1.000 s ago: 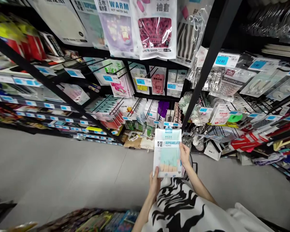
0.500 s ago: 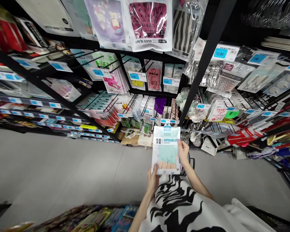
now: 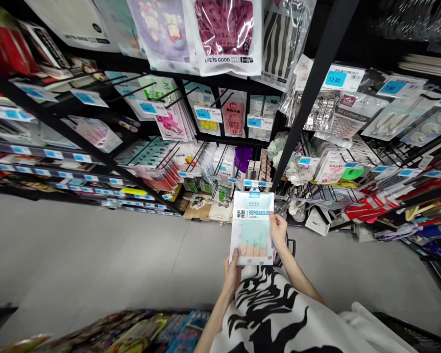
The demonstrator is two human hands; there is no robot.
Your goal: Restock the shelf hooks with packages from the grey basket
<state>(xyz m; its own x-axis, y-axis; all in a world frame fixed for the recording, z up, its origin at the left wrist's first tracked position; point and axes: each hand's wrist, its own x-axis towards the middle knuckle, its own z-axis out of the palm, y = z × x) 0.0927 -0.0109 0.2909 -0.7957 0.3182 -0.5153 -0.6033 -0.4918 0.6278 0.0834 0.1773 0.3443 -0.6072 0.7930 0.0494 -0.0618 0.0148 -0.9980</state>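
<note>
1 L hand (image 3: 232, 274), 1 R hand (image 3: 278, 229), 1 held glove pkt (image 3: 252, 233) — plus 1 "12.80" tag (image 3: 342, 78).

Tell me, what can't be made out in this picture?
All in the head view:
Back of the packet: turned away from the camera; its tiniest print is too small to read.
Most fingers of the left hand and right hand: hidden behind the packet.
Top of the purple bag: cut off by the upper edge.
Far-left price tags: too small and blurred.
</note>
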